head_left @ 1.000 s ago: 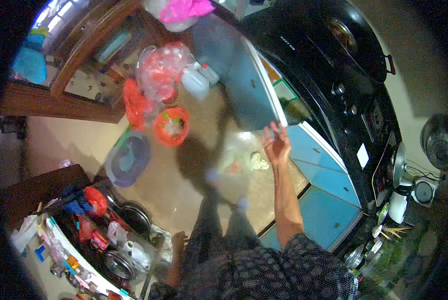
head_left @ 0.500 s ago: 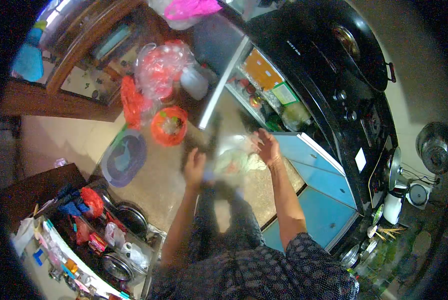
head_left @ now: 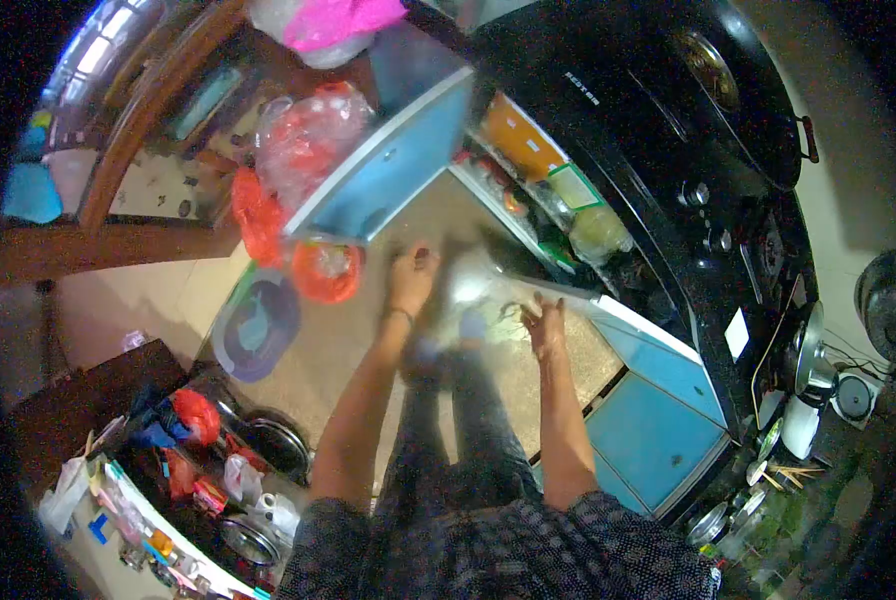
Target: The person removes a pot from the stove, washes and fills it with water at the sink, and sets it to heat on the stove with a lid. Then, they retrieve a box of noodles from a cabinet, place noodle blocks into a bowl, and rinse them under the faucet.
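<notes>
Head view: a blue cupboard door point(head_left: 393, 165) stands swung wide at the upper middle, smooth and flat, with white edges and a small dark knob. It hangs out over the floor point(head_left: 328, 400) from a cupboard point(head_left: 498, 215) below the black tabletop point(head_left: 608, 120). Inside are an orange panel point(head_left: 520, 137), a green-edged card point(head_left: 576, 187) and a clear bag point(head_left: 600, 232). The left hand point(head_left: 415, 280), blurred, is near the door's lower edge, fingers bent; whether it grips anything, I cannot tell. The right hand point(head_left: 545, 325) has its fingers loosely spread, near a blue panel point(head_left: 658, 355).
</notes>
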The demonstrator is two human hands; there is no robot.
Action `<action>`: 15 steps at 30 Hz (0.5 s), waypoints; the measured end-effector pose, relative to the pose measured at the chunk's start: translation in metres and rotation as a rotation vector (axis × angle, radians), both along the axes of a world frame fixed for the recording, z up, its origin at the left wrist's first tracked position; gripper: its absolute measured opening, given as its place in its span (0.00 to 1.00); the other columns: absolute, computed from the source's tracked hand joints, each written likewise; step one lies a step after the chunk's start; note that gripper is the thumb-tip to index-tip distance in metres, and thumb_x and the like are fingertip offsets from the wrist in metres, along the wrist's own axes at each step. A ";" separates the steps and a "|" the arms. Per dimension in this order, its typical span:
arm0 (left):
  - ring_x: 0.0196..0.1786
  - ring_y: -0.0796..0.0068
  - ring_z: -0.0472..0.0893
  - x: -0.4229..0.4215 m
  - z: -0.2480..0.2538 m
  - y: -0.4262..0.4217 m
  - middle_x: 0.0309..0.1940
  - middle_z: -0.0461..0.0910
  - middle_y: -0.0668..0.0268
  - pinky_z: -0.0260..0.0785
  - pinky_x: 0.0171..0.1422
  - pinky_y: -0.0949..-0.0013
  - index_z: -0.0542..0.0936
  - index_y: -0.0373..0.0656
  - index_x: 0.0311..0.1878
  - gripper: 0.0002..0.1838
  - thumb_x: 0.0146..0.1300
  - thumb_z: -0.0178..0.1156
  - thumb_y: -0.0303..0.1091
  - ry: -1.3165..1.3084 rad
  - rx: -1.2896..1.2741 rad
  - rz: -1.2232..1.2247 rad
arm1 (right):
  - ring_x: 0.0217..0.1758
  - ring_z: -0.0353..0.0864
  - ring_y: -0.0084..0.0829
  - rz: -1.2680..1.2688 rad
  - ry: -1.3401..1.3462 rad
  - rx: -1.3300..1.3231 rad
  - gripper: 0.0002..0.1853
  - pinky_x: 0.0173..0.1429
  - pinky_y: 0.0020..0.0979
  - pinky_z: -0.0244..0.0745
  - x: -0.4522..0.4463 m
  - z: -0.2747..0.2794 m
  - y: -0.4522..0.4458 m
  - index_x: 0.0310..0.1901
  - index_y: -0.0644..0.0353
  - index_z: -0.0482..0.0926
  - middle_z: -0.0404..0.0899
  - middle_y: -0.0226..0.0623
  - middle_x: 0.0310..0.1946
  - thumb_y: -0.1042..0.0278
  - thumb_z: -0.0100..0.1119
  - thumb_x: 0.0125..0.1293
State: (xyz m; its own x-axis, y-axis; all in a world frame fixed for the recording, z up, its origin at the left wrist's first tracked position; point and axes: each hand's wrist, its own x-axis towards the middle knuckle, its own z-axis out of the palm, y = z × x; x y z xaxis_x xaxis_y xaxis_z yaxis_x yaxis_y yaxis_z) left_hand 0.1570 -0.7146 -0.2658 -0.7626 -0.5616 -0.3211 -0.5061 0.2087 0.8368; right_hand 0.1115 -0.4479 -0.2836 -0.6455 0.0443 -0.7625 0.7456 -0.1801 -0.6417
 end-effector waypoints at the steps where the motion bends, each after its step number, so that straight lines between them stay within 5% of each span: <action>1: 0.49 0.62 0.80 -0.018 -0.006 -0.005 0.45 0.82 0.57 0.70 0.55 0.64 0.77 0.43 0.53 0.18 0.61 0.60 0.39 0.018 -0.052 -0.040 | 0.57 0.75 0.49 0.024 -0.051 0.026 0.47 0.53 0.44 0.74 0.000 0.000 -0.001 0.74 0.45 0.29 0.61 0.49 0.67 0.62 0.55 0.66; 4: 0.46 0.59 0.81 -0.077 -0.033 -0.011 0.42 0.82 0.55 0.70 0.53 0.63 0.78 0.41 0.52 0.19 0.61 0.59 0.41 0.068 -0.072 -0.011 | 0.48 0.79 0.38 0.202 0.065 -0.079 0.41 0.49 0.41 0.77 0.006 -0.041 -0.014 0.73 0.37 0.38 0.69 0.41 0.57 0.63 0.53 0.66; 9: 0.47 0.60 0.80 -0.189 -0.062 -0.023 0.45 0.81 0.53 0.70 0.55 0.63 0.78 0.42 0.53 0.19 0.64 0.56 0.42 0.124 0.079 0.018 | 0.51 0.75 0.34 -0.059 0.273 0.015 0.43 0.46 0.29 0.71 -0.107 -0.039 -0.088 0.72 0.52 0.47 0.67 0.45 0.60 0.71 0.60 0.58; 12: 0.46 0.63 0.80 -0.247 -0.059 -0.027 0.44 0.81 0.55 0.72 0.52 0.64 0.75 0.43 0.57 0.20 0.66 0.54 0.44 0.227 -0.030 -0.050 | 0.51 0.72 0.34 -0.136 0.344 0.051 0.42 0.52 0.30 0.69 -0.181 -0.042 -0.105 0.72 0.52 0.52 0.69 0.45 0.58 0.71 0.61 0.55; 15: 0.44 0.65 0.79 -0.292 -0.058 -0.022 0.43 0.81 0.58 0.75 0.45 0.66 0.73 0.46 0.60 0.23 0.65 0.56 0.46 0.397 0.250 0.085 | 0.60 0.69 0.43 0.054 0.332 0.367 0.41 0.64 0.35 0.62 -0.242 -0.068 -0.095 0.71 0.54 0.55 0.67 0.46 0.63 0.64 0.62 0.56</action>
